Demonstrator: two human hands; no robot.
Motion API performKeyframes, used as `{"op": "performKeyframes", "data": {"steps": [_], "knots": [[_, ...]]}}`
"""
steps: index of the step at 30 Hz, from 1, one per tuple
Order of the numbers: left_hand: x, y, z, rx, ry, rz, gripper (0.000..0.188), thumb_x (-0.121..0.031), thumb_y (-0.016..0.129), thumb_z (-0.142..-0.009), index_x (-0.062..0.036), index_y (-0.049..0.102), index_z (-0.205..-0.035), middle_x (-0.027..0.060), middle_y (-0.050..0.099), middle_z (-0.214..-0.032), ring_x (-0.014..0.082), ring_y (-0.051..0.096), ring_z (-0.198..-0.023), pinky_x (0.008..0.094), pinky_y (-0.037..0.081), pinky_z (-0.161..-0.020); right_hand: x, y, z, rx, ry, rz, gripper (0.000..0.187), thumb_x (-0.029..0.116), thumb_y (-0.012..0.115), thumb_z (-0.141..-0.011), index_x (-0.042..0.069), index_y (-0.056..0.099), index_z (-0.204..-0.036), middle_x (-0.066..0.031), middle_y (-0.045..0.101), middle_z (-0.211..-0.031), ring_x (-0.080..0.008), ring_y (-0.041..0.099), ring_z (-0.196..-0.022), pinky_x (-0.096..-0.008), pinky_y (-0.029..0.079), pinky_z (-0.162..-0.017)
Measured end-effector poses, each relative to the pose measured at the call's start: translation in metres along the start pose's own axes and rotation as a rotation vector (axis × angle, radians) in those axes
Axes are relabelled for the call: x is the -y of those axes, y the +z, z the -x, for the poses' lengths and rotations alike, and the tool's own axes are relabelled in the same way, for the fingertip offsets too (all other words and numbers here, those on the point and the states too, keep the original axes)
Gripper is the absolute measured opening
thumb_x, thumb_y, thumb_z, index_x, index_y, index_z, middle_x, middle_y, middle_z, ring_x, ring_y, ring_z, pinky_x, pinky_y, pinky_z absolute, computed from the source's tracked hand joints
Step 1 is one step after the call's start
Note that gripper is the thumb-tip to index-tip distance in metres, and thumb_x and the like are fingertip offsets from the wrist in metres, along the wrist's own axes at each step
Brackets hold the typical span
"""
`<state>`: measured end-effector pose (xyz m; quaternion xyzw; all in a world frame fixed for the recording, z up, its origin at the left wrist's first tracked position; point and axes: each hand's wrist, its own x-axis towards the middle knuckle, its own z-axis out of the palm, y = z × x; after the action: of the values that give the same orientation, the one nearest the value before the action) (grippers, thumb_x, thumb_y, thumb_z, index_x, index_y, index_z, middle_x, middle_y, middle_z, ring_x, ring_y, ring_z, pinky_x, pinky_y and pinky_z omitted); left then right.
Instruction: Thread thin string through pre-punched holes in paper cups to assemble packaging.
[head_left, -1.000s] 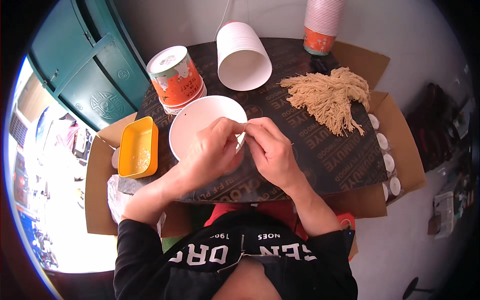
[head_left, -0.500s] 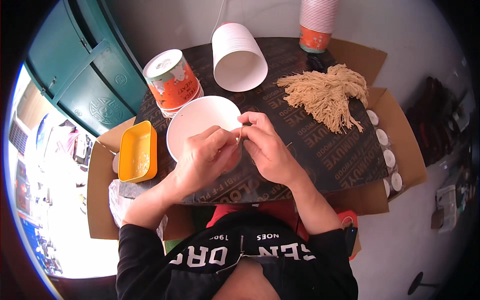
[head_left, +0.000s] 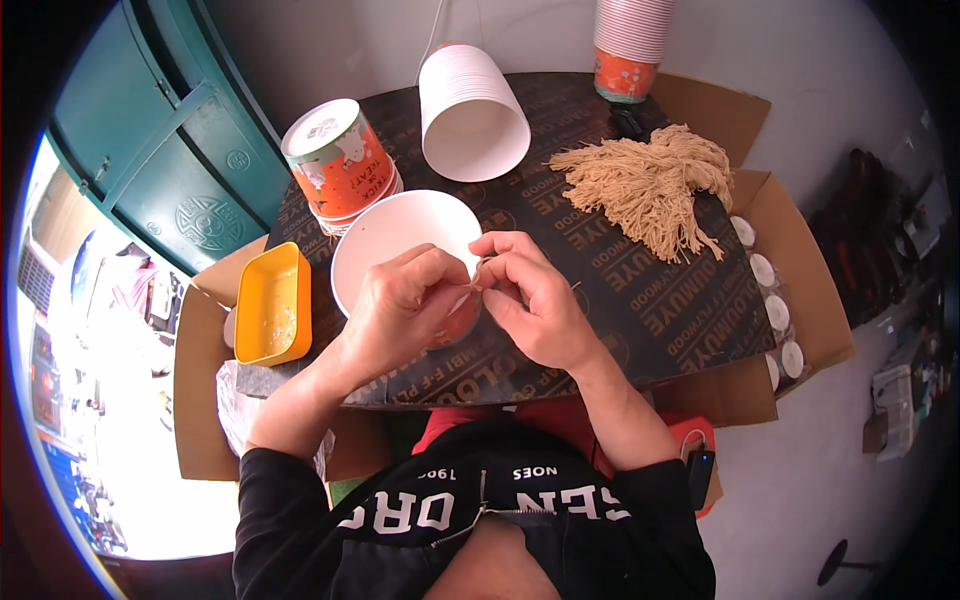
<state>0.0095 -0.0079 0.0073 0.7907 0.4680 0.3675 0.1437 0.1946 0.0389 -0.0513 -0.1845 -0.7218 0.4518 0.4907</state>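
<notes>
A paper bucket (head_left: 390, 240), white inside with a little orange showing outside, rests tilted on the dark table in front of me, its wide mouth facing up. At its right rim my left hand (head_left: 400, 310) pinches a short tan cord (head_left: 476, 284) between thumb and forefinger. My right hand (head_left: 540, 310) has its thumb and forefinger closed on the same cord, fingertips almost touching the left ones. The fingers hide most of the cord and how it meets the rim. To the right lies a thick bundle of tan cords (head_left: 650, 185).
Behind the bucket stand an upturned orange printed bucket (head_left: 345, 165) and a stack of white buckets on its side (head_left: 465, 95). A taller stack (head_left: 630, 50) is at the back right. A yellow tray (head_left: 250, 310) with small bits sits left. Cardboard boxes (head_left: 815, 270) flank the table (head_left: 690, 310).
My fingertips have shifted slightly at the rim, the left hand's pinch now nearer the right fingers. Both hands keep hold of the cord. The view has moved a little.
</notes>
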Motion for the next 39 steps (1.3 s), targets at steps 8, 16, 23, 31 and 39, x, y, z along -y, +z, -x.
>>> {"op": "performKeyframes", "data": {"steps": [8,16,23,31,39], "knots": [[0.004,0.001,0.0,0.01,-0.045,0.055,0.007,-0.002,0.069,-0.086,-0.0012,0.063,-0.089,0.0112,0.066,-0.079,0.0229,0.068,-0.073,0.0316,0.052,-0.065,-0.008,0.01,0.002,-0.122,-0.235,0.244,0.01,-0.006,0.065,-0.084,-0.002,0.06,-0.092,-0.0137,0.053,-0.119,-0.0167,0.059,-0.082,-0.0277,0.049,-0.072],[0.009,-0.002,0.0,-0.006,-0.166,0.099,0.005,-0.003,0.061,-0.086,0.0015,0.059,-0.085,0.0129,0.065,-0.071,0.0241,0.065,-0.064,0.0332,0.05,-0.06,-0.012,0.025,0.022,-0.249,-0.393,0.509,0.017,-0.012,0.069,-0.074,-0.003,0.065,-0.088,-0.0145,0.052,-0.11,-0.0203,0.059,-0.075,-0.0305,0.051,-0.065],[0.011,0.0,-0.002,-0.051,-0.158,-0.01,0.006,0.0,0.061,-0.086,0.0005,0.056,-0.082,0.0072,0.063,-0.066,0.014,0.061,-0.059,0.028,0.047,-0.054,-0.017,0.021,0.028,-0.166,-0.47,0.557,0.024,-0.011,0.068,-0.069,-0.004,0.062,-0.09,-0.0136,0.055,-0.104,-0.0268,0.062,-0.077,-0.0337,0.055,-0.067],[0.014,0.002,-0.001,-0.073,-0.016,-0.123,0.007,0.0,0.063,-0.085,0.0004,0.057,-0.088,0.0167,0.065,-0.073,0.036,0.067,-0.068,0.0396,0.053,-0.061,-0.017,0.017,0.022,-0.231,-0.471,0.458,0.02,-0.011,0.065,-0.077,-0.002,0.061,-0.094,-0.0124,0.059,-0.095,-0.0259,0.064,-0.077,-0.0333,0.054,-0.065],[0.002,-0.004,-0.001,0.039,0.237,-0.244,0.018,0.007,0.067,-0.079,-0.0025,0.056,-0.089,0.0124,0.063,-0.079,0.0332,0.066,-0.074,0.0381,0.052,-0.064,-0.006,0.028,0.02,-0.293,0.195,-0.319,0.01,0.008,0.062,-0.098,0.0,0.062,-0.093,0.0012,0.059,-0.069,-0.0025,0.052,-0.055,-0.0195,0.038,-0.048]]}}
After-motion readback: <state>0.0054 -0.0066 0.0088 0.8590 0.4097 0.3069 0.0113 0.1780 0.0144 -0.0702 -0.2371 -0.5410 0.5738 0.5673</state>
